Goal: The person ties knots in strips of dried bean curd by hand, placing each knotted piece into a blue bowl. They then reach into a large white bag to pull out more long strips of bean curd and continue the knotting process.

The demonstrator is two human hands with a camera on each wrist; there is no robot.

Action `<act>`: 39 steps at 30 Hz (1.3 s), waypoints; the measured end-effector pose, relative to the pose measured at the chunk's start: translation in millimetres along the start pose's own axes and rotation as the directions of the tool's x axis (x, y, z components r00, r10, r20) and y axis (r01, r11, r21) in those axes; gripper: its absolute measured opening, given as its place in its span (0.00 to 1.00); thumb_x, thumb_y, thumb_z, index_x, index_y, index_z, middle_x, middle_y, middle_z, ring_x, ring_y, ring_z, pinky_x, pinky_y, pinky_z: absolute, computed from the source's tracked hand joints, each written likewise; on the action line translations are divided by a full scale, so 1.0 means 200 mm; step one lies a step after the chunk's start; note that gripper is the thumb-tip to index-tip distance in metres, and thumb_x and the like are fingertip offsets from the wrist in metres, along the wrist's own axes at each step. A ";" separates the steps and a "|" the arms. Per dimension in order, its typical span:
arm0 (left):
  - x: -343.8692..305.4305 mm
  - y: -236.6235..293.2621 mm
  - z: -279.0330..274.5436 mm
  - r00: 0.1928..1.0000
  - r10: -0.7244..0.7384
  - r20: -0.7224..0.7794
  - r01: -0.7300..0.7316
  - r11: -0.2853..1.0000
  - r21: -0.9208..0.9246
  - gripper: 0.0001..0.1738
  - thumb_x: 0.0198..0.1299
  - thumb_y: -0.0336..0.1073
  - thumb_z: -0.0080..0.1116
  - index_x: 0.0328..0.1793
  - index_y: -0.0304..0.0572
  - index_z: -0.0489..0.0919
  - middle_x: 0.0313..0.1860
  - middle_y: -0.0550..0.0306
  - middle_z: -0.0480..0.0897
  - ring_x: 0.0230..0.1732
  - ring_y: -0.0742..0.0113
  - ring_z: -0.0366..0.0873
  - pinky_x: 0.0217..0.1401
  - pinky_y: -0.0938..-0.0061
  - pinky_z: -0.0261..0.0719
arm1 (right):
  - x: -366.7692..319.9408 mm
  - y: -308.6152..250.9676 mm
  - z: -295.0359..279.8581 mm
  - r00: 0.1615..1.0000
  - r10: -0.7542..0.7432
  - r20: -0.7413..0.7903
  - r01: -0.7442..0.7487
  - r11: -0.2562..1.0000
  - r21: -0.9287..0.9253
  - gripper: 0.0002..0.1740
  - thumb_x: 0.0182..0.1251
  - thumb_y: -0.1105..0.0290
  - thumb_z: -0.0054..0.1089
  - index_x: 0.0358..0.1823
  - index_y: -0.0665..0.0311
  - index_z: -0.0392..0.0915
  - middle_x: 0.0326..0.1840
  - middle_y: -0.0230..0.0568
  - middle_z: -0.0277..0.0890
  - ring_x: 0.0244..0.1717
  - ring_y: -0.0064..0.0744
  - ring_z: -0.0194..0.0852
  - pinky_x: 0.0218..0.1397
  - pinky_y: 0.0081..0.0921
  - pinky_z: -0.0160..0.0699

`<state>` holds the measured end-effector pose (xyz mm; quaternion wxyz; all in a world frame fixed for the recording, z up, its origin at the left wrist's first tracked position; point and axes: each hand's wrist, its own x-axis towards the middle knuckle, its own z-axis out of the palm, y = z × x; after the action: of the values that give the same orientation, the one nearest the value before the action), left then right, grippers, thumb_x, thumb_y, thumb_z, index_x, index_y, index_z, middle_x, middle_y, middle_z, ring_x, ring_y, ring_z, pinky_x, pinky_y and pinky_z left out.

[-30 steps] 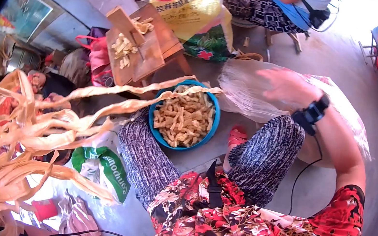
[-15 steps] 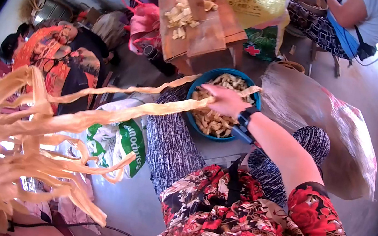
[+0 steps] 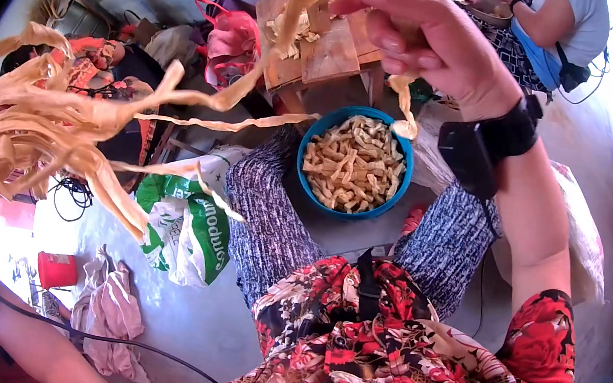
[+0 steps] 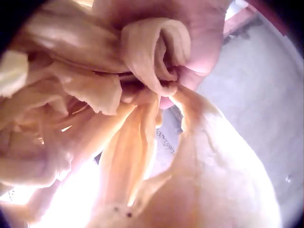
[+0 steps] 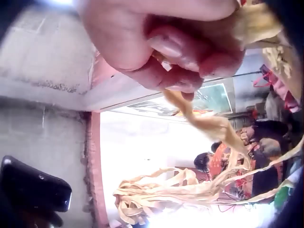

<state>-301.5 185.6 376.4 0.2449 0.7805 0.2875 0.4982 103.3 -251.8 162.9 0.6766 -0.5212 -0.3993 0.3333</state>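
My left hand (image 4: 204,38) grips a thick bundle of long, pale yellow dried strips (image 3: 45,137), folded and twisted around the fingers in the left wrist view. From this bundle one strip (image 3: 288,22) runs up to my right hand (image 3: 439,49), which is raised ahead of me with its fingers curled around it. The right wrist view shows the strip coming out below the curled fingertips (image 5: 175,80). Its loose end hangs below the right hand, over the edge of a blue basin (image 3: 407,179). Short cut pieces (image 3: 350,166) fill the basin, which stands between my knees.
Beyond the basin is a wooden bench (image 3: 330,56) with more cut pieces on it. A green and white bag (image 3: 190,230) lies by my left leg, and a translucent sack (image 3: 578,232) by my right. Other people sit at far left and far right.
My right hand came from over the sack to the strip above the basin, then rose with the strip in its fingers. The left bundle stays at the left side.
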 end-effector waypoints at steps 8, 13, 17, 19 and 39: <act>-0.10 0.13 0.31 0.985 -0.003 0.172 0.023 0.993 -0.115 0.17 0.49 0.37 0.56 0.45 0.38 0.78 0.36 0.58 0.80 0.36 0.68 0.77 0.47 0.75 0.75 | -0.15 -0.28 0.09 0.945 -0.309 -0.106 0.311 0.951 0.003 0.21 0.75 0.59 0.38 0.47 0.69 0.74 0.23 0.30 0.71 0.12 0.11 0.55 0.11 0.10 0.55; -0.19 0.20 0.65 0.921 -0.016 0.390 0.117 0.965 -0.237 0.17 0.49 0.37 0.56 0.45 0.38 0.78 0.35 0.58 0.80 0.36 0.68 0.77 0.47 0.75 0.75 | -0.16 -0.48 0.16 0.959 -0.283 -0.010 0.213 0.742 -0.636 0.22 0.75 0.58 0.38 0.44 0.70 0.76 0.17 0.31 0.69 0.11 0.16 0.57 0.12 0.10 0.63; -0.34 0.25 0.95 0.783 -0.039 0.621 0.274 0.918 -0.287 0.17 0.48 0.37 0.56 0.44 0.38 0.78 0.35 0.58 0.80 0.36 0.69 0.77 0.46 0.75 0.75 | -0.08 -0.22 0.02 0.976 -0.122 0.179 0.217 0.560 -0.799 0.13 0.65 0.69 0.47 0.46 0.67 0.76 0.25 0.25 0.69 0.14 0.10 0.51 0.16 0.12 0.51; -0.43 0.24 1.11 0.666 -0.055 0.744 0.370 0.890 -0.265 0.17 0.48 0.37 0.57 0.44 0.38 0.78 0.35 0.58 0.80 0.36 0.69 0.77 0.46 0.75 0.75 | -0.12 -0.12 0.14 0.990 0.098 -0.097 -0.138 0.711 -0.690 0.14 0.59 0.65 0.56 0.41 0.67 0.77 0.17 0.24 0.66 0.17 0.10 0.60 0.18 0.13 0.53; -1.20 -0.58 2.19 0.195 -0.230 0.953 -0.068 0.967 0.247 0.26 0.41 0.52 0.65 0.39 0.36 0.81 0.35 0.47 0.83 0.39 0.54 0.80 0.44 0.66 0.74 | -0.05 0.17 0.17 0.900 0.435 -0.032 -0.352 0.682 -0.641 0.15 0.59 0.61 0.55 0.39 0.66 0.78 0.16 0.31 0.70 0.15 0.17 0.63 0.17 0.18 0.60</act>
<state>-4.4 61.3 -22.1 0.3032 0.9249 0.1649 -0.1596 67.4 -236.8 132.6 0.3480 -0.7693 -0.4069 0.3485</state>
